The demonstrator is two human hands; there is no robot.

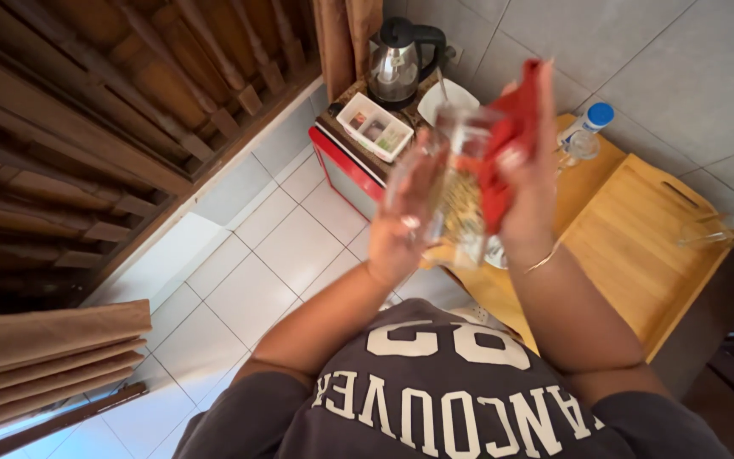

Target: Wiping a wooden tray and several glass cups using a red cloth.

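I see my left hand [405, 223] wrapped around a clear drinking glass [456, 183] — the fingers are curled on its side and hold it up in the air, in front of my chest. My right hand [527, 183] is closed on a red cloth [507, 144] and presses that cloth against the glass, near its top end. The glass is tilted, and it looks blurry. A thin bracelet [544, 259] sits on my right wrist.

Under my hands is a yellow wooden worktop [584, 183] with a wooden tray [639, 246] lying on it. A small bottle with a blue cap [592, 119] lies near the far edge — a second glass [728, 228] lies on its side by the tray's right end.

Farther off is a small red stand [346, 170]. On it are a shiny kettle [401, 59], a white box [374, 127] with little packets in it, and a white plate [445, 98]. The floor [282, 246] has pale tiles.
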